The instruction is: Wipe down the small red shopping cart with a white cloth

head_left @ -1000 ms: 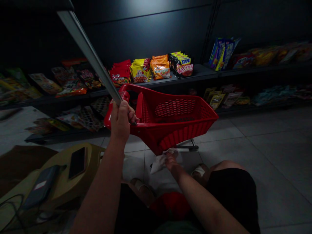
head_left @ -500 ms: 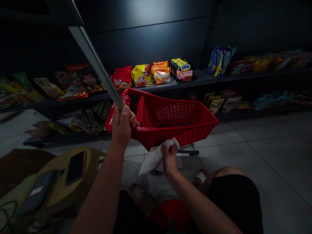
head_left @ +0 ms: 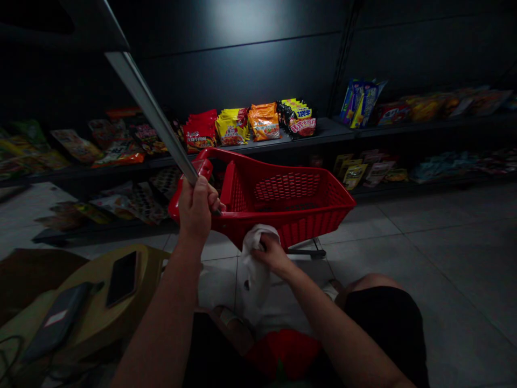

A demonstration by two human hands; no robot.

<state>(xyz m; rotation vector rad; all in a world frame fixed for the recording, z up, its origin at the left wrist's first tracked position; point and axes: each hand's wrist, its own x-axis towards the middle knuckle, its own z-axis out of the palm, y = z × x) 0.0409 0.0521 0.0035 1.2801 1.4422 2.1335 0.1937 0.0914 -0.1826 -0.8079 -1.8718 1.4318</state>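
Observation:
A small red shopping cart with a mesh-sided basket stands in front of me. My left hand is wrapped round a metal pole that slants up to the left, close to the cart's handle end. A white cloth hangs from my right hand, whose fingers are closed on it. The cloth lies against the near side of the basket, low down, and its lower end droops towards the floor. Part of the right fingers is hidden in its folds.
Noodle packets and other snack bags line the dark shelf behind the cart. At left a tan stool bears a phone and a dark power bank. My knees flank the tiled floor in front.
My right hand has moved a little left along the basket's side with the cloth, which now hangs down more. My left hand keeps its grip on the pole. The view has shifted slightly.

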